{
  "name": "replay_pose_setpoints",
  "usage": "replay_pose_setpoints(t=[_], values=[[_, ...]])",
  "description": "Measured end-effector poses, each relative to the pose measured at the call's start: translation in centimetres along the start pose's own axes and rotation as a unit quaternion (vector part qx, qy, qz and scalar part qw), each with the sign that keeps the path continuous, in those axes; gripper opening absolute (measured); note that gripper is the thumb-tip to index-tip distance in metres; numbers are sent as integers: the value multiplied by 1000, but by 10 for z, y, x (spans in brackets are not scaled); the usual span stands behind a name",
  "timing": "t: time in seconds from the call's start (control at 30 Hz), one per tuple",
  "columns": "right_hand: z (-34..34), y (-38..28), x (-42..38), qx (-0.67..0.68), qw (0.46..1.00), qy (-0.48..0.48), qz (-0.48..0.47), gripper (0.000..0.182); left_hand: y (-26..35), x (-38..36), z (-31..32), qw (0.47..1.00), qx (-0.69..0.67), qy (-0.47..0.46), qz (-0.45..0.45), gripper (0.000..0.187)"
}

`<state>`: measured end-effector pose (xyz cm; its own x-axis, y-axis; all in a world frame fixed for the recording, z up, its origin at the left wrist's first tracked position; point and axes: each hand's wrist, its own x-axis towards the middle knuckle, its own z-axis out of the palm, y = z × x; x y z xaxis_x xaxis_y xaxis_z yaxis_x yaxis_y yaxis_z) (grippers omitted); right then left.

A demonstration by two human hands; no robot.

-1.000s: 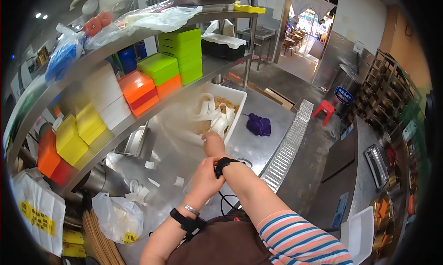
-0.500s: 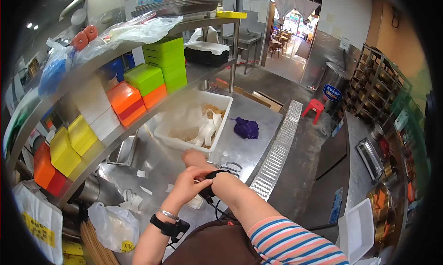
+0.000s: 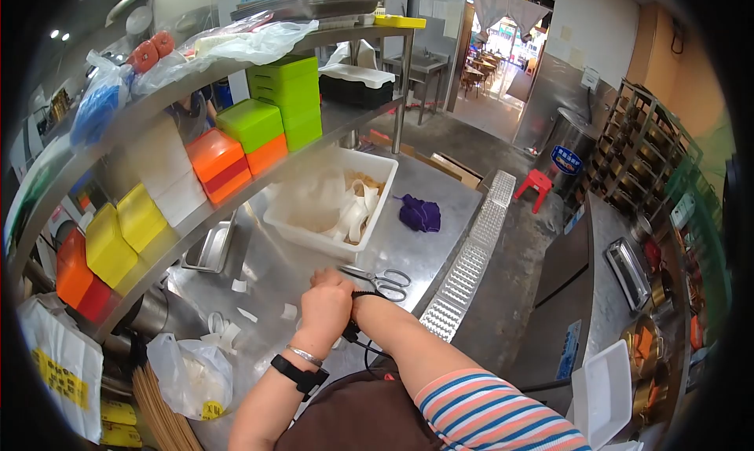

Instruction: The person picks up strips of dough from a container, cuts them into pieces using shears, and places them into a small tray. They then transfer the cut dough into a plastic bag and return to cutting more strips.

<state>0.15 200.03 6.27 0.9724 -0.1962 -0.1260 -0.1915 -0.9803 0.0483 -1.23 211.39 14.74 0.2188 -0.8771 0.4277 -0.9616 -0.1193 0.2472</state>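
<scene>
My left hand lies across my right wrist, closed over the black wrist strap there. Little of my right hand shows beyond it, low over the steel table, and its fingers are mostly hidden. Beside the right wrist lie scissors with dark handles. Just past the hands stands a white plastic tub holding white strips and brownish pieces. A crumpled purple cloth rests to the right of the tub. A black band with a small device and a bracelet circle my left forearm.
A steel shelf above the table carries green boxes, orange boxes and yellow boxes. A metal pan, white scraps and a plastic bag are at left. A perforated metal strip runs along the right edge.
My left hand has shifted forward over the right wrist and now covers more of the strap and right hand. The scissors show more fully.
</scene>
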Motion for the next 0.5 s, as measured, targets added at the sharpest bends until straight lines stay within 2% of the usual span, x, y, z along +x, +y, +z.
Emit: replay_pose_setpoints(t=[0.07,0.1,0.13,0.17,0.2,0.23,0.27,0.3,0.37,0.4,0.47,0.5], values=[[0,4,6,92,994,-8,62,21,8,-4,-15,1000,1,-5,-13,19],[0,9,11,137,986,-10,94,21,17,-11,-33,998,-47,-10,-39,18],[3,10,20,251,949,81,175,20,24,-15,-42,993,-97,-18,-65,17],[7,12,28,357,885,166,249,19,16,-16,-37,993,-98,-20,-66,17],[26,40,48,376,902,126,173,18,-3,-22,-31,929,-346,11,-133,16],[7,55,55,395,911,82,86,17,-16,-31,-39,801,-563,50,-197,16],[-3,51,59,669,718,137,133,14,-30,-38,-49,864,-470,31,-179,20],[-59,32,35,862,444,169,176,13,-35,-46,-50,865,-461,37,-194,20],[-115,5,15,885,406,194,119,10,-29,-50,-33,784,-576,-28,-230,21],[-133,-5,9,886,408,188,115,10,-17,-50,-26,748,-631,-12,-205,22],[-153,-19,4,894,412,176,4,15,1,-48,-30,731,-655,21,-191,23],[-155,-21,8,895,413,170,0,15,4,-49,-35,712,-678,50,-173,23]])
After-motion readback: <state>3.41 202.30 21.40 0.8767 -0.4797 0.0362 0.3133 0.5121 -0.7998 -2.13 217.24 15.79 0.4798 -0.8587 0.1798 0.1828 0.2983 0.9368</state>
